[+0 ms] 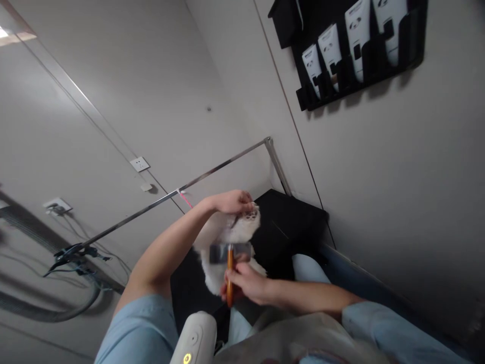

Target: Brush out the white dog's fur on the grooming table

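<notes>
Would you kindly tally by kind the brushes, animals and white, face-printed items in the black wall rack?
Orange-handled brush with grey rectangular head: 1
White furry animal: 1
White, tapered, face-printed items: 4
Total: 6

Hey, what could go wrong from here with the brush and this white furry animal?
The white furry animal might twist away from your left hand, which is at its fur. The brush in your right hand is at or near the fur and could snag it. The pink cord from the metal bar hangs near your left arm, which might catch it.
</notes>
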`<state>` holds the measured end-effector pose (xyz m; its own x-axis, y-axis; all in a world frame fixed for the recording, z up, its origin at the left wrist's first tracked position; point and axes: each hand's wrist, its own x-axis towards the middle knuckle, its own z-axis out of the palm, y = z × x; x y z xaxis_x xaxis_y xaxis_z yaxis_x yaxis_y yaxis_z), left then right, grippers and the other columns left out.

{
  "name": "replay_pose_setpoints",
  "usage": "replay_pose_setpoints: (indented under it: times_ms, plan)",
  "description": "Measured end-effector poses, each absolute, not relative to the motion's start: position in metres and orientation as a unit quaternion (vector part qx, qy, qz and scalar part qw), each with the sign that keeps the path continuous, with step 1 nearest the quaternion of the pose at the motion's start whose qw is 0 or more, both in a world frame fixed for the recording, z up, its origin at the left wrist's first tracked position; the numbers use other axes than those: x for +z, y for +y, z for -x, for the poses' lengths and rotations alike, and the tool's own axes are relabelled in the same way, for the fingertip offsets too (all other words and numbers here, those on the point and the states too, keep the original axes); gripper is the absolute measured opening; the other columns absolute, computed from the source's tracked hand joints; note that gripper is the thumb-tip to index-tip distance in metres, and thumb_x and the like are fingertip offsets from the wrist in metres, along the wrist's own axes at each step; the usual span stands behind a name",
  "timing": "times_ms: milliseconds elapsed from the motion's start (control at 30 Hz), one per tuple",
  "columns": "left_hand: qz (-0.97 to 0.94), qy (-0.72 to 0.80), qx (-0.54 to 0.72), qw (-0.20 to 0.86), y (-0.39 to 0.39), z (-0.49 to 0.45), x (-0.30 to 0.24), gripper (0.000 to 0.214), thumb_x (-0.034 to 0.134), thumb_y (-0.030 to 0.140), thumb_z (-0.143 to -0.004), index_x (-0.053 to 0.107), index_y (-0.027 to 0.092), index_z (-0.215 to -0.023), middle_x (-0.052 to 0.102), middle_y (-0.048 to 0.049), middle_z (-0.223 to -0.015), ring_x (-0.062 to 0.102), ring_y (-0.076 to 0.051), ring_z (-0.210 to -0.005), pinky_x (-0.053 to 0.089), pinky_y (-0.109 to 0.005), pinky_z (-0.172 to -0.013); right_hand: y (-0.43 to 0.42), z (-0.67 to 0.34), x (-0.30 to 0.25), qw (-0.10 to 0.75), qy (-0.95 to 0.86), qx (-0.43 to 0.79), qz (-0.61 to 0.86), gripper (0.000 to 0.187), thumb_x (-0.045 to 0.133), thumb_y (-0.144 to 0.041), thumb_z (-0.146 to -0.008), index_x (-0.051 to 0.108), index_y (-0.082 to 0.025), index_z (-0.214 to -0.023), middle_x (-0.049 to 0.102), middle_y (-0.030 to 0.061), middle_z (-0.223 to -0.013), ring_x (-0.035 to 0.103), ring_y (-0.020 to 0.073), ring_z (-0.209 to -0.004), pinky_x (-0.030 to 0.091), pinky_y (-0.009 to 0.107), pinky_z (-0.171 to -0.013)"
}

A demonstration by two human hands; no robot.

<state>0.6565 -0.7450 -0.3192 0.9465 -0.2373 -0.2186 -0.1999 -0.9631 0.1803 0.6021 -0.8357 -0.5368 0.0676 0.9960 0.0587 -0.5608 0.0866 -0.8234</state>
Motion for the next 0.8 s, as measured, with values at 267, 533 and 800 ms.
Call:
replay_pose_setpoints:
  times_ms: [267,533,800]
  plan:
    - [-0.983,-0.098,-0.150,0.028,-0.754,-0.646,-0.322,0.042,0.045,0.036,-0.092,0.068,0.010,-0.068,0.064,-0.0116,-0.092,0.058,-0.015,-0.075,0.044,-0.025,-0.071,-0.841,-0.597,-0.545,0.652,-0.354,0.582,0.333,0.039,0.062,-0.052,-0.086,0.044,-0.018,-0.089,0.067,-0.0001,-0.068,0.064,0.0122,-0.057,0.051,0.027,-0.062]
    - [-0.977,-0.116,-0.145,0.100,-0.743,-0.634,-0.324,0.046,0.044,0.041,-0.096,0.068,0.010,-0.073,0.063,-0.0102,-0.093,0.057,-0.012,-0.072,0.046,-0.022,-0.068,-0.844,-0.626,-0.557,0.648,-0.409,0.556,0.321,0.043,0.068,-0.054,-0.080,0.046,-0.017,-0.085,0.068,0.0006,-0.069,0.065,0.0122,-0.061,0.049,0.026,-0.064]
    - [-0.962,-0.103,-0.140,0.209,-0.725,-0.621,-0.330,0.052,0.048,0.055,-0.093,0.072,0.010,-0.083,0.065,-0.0140,-0.100,0.061,-0.015,-0.077,0.049,-0.024,-0.068,-0.854,-0.649,-0.557,0.674,-0.417,0.527,0.305,0.043,0.070,-0.053,-0.079,0.048,-0.016,-0.086,0.069,0.0030,-0.073,0.067,0.0138,-0.066,0.051,0.027,-0.067]
